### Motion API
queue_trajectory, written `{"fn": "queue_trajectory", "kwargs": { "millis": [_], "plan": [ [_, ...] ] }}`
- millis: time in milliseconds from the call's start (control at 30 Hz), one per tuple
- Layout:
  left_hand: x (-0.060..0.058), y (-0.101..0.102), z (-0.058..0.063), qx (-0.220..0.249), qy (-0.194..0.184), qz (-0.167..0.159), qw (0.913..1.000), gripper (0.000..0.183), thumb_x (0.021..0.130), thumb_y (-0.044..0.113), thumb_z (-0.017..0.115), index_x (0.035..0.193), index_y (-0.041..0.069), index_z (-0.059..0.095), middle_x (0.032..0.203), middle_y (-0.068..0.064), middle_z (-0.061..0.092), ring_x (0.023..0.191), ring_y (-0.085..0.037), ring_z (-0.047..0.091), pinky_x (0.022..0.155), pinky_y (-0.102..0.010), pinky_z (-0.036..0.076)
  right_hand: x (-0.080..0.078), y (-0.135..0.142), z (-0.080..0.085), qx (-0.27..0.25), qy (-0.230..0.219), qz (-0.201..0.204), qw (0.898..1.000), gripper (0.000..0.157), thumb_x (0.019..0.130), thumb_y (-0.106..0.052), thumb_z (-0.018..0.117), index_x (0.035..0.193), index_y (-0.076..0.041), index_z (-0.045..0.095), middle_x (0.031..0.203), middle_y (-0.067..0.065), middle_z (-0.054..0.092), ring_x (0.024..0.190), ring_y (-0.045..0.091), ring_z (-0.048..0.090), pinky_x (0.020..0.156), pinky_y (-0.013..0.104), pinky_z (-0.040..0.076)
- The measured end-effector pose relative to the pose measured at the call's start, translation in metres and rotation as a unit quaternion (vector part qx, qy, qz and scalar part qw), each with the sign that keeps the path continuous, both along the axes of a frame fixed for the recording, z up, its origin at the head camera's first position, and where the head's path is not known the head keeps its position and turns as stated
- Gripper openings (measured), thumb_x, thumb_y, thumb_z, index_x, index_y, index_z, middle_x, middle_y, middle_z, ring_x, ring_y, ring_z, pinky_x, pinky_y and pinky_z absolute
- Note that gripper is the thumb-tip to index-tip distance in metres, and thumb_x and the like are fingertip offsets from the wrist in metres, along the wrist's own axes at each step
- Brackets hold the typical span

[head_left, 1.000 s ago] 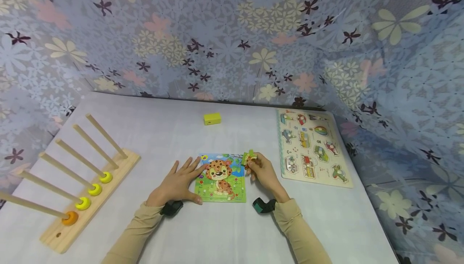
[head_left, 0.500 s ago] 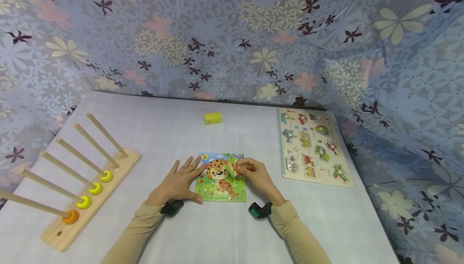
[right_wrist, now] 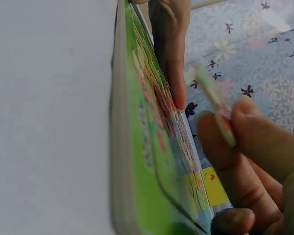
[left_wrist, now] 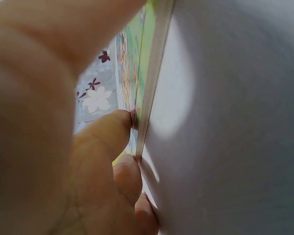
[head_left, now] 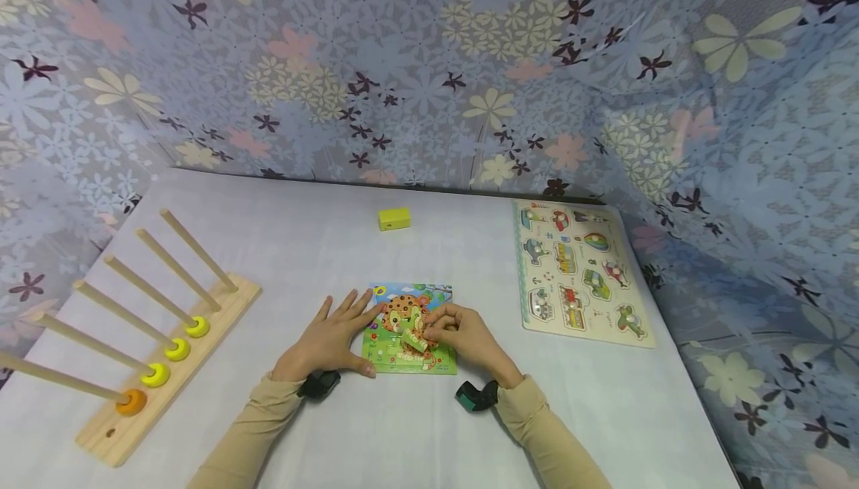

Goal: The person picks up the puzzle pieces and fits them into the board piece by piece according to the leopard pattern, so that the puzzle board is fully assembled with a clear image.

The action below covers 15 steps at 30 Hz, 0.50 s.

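Note:
A small leopard jigsaw puzzle (head_left: 389, 361) lies flat in the middle of the table. My left hand (head_left: 329, 341) rests at its left side with fingers spread; the thumb lies by the near left corner and fingertips touch the board's edge in the left wrist view. Between thumb and fingers, my right hand (head_left: 472, 336) pinches a green and orange puzzle piece (head_left: 414, 339) held above the picture, covering part of the leopard. In the right wrist view the piece (right_wrist: 225, 125) appears thin and edge-on, apart from the board. The spot directly beneath the piece is hidden.
A yellow block (head_left: 394, 219) sits behind the puzzle. At left stands a wooden peg rack (head_left: 236, 303) with tall dowels and yellow and orange rings. A vehicle puzzle board (head_left: 546, 276) lies at right. Floral cloth (head_left: 403, 101) hangs behind the table.
My right hand has carried the piece from the puzzle's upper right corner leftward and toward me, over the middle, turning it on the way. The left hand has stayed in place.

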<state>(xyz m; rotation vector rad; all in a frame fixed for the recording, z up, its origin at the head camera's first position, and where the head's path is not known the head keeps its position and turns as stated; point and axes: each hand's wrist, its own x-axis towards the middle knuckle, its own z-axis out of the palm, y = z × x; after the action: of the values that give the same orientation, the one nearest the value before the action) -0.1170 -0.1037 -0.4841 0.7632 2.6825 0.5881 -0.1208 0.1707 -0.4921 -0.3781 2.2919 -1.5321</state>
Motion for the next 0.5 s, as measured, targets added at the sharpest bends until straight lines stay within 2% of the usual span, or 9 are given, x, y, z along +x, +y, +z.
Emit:
{"fn": "queue_trajectory", "kwargs": {
  "millis": [67,167,233,433,500],
  "plan": [
    [0.000,0.000,0.001,0.000,-0.001,0.001,1.0000,0.110,0.066,0.056,0.080,0.154,0.016,0.028,0.163,-0.013,0.015,0.150,-0.039,0.011,0.118,-0.066,0.004,0.002,-0.003,0.000,0.017,0.006,-0.001,1.000,0.017,0.089,-0.011,0.069,0.102,-0.001,0.067,0.083,0.013,0.073,0.064,0.007,0.058,0.062,0.018,0.043],
    [0.000,0.000,0.002,0.001,-0.002,0.003,1.0000,0.110,0.066,0.056,0.080,0.154,0.016,0.028,0.163,-0.013,0.015,0.150,-0.040,0.011,0.117,-0.066,0.004,0.001,-0.005,-0.009,0.031,0.020,-0.011,0.999,0.016,0.087,-0.016,0.072,0.099,-0.005,0.071,0.085,0.012,0.074,0.055,0.004,0.049,0.053,0.017,0.036],
    [-0.001,0.000,0.003,0.001,-0.003,0.004,1.0000,0.110,0.066,0.056,0.080,0.154,0.015,0.028,0.163,-0.013,0.015,0.150,-0.040,0.011,0.117,-0.067,0.004,0.002,-0.007,-0.009,0.036,0.026,-0.020,0.999,0.016,0.086,-0.019,0.074,0.098,-0.009,0.072,0.085,0.010,0.074,0.052,0.003,0.043,0.049,0.017,0.031],
    [-0.001,0.001,0.002,0.001,-0.009,0.004,1.0000,0.110,0.066,0.056,0.081,0.154,0.016,0.028,0.163,-0.012,0.014,0.150,-0.039,0.010,0.117,-0.066,0.003,0.008,-0.012,-0.008,0.050,0.048,-0.033,0.997,0.014,0.085,-0.023,0.074,0.095,-0.013,0.074,0.081,0.005,0.073,0.055,0.004,0.053,0.049,0.018,0.039],
    [-0.001,0.001,0.001,0.000,-0.010,0.004,0.9999,0.110,0.066,0.055,0.081,0.154,0.017,0.027,0.163,-0.012,0.014,0.150,-0.039,0.010,0.118,-0.066,0.003,0.010,-0.015,-0.008,0.068,0.067,-0.043,0.995,0.012,0.085,-0.023,0.073,0.094,-0.015,0.075,0.081,0.002,0.073,0.055,0.004,0.053,0.050,0.018,0.041]
  ]
}}
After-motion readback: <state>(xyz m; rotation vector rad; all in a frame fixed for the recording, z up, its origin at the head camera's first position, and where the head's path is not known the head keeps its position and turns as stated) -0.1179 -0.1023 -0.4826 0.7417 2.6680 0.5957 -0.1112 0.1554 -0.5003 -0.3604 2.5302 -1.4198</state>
